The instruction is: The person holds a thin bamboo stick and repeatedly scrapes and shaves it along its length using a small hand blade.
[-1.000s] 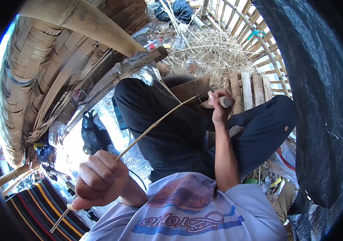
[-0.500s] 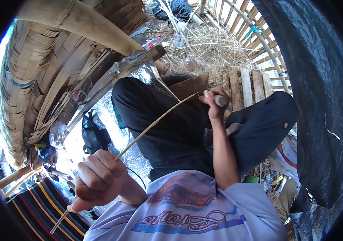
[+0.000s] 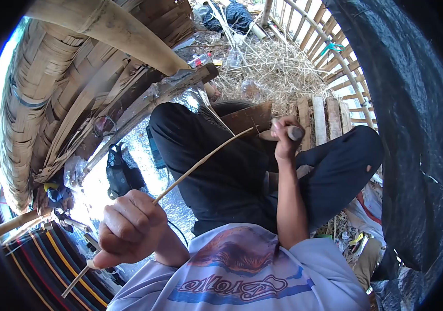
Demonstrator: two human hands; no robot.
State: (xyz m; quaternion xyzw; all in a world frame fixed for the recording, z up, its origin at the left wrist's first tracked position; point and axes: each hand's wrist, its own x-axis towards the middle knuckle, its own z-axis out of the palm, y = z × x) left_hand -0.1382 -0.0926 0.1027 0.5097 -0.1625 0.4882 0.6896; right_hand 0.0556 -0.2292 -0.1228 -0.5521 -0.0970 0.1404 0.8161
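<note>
My left hand [image 3: 130, 228] is closed around a long thin bamboo strip [image 3: 198, 165], with a short end sticking out below the fist. The strip slants up to the right across my dark trousers, its far tip near my right hand [image 3: 286, 136]. That hand is closed on a tool with a thick, round-ended wooden handle [image 3: 295, 133]. Its working end is too small and partly hidden to make out, beside the strip's tip. Both hands are in front of my crossed legs.
A brown board [image 3: 245, 116] lies beyond my knees, with wooden slats [image 3: 319, 116] and straw [image 3: 278, 72] behind. A bamboo pole [image 3: 128, 39] and woven wall stand left, a dark tarp [image 3: 413, 129] right. A black bag [image 3: 123, 171] lies on the shiny floor sheet.
My right hand and its tool have moved slightly right and down, away from the strip's tip. The left hand keeps its hold, and the whole view has shifted slightly.
</note>
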